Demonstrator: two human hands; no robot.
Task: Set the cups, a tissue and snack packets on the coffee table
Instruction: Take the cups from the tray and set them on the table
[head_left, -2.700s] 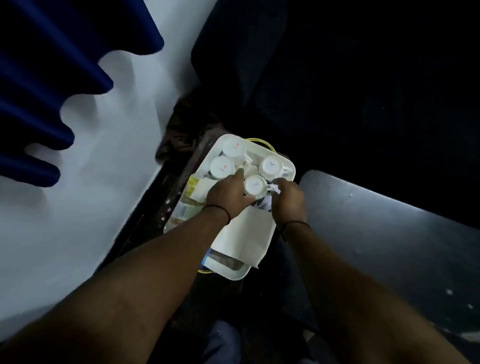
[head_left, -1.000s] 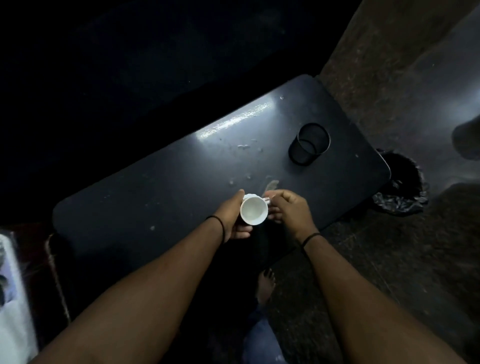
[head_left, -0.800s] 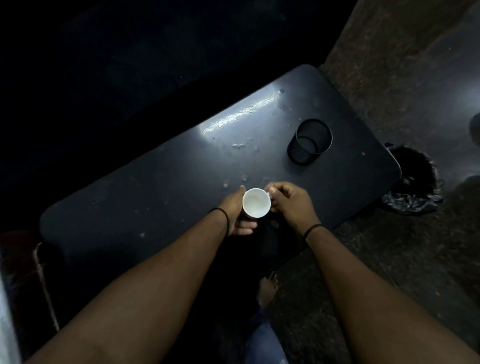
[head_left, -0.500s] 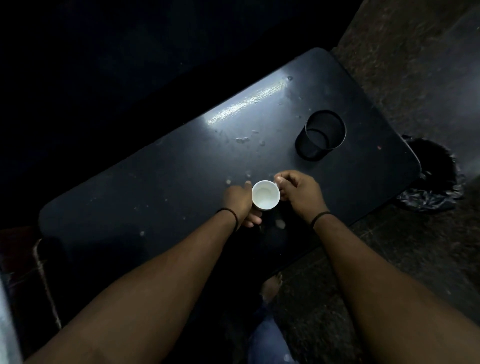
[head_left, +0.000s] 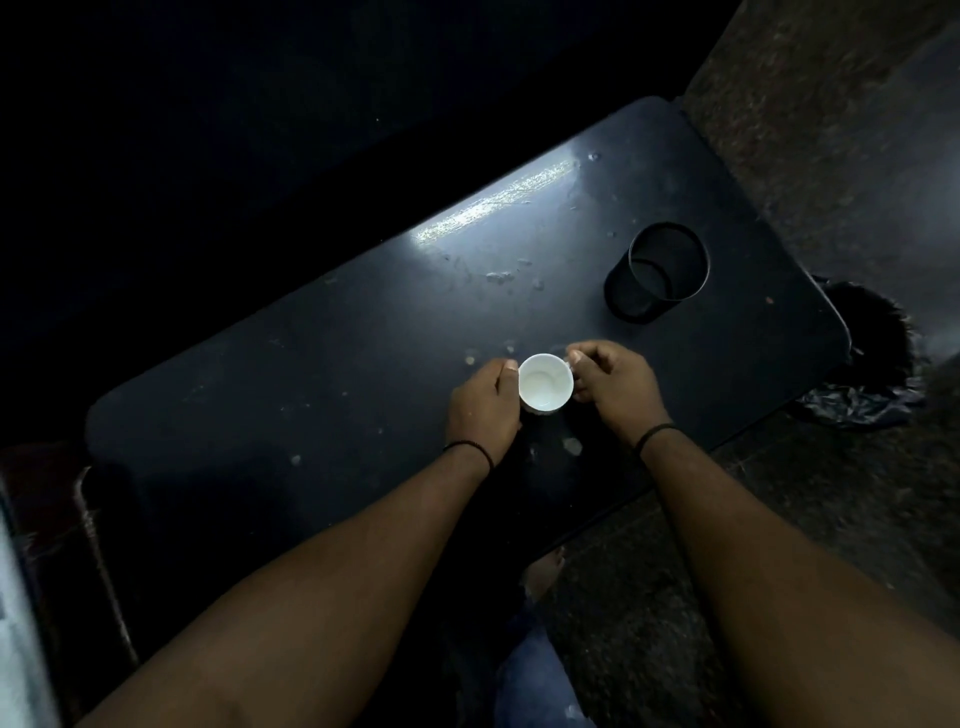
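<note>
Now both hands, left hand (head_left: 483, 402) and right hand (head_left: 613, 384), clasp the upright white teacup (head_left: 545, 383) between them, low over the dark bench (head_left: 311, 364).

Dim home room: dark coffee table (head_left: 311, 395) on stone floor (head_left: 857, 156).

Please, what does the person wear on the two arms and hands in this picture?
Both forearms are bare, with no sleeves in view. The left hand has a thin black band round its wrist, and the right hand has a similar thin black band. No rings, gloves or watch can be seen in the dim light.
</note>
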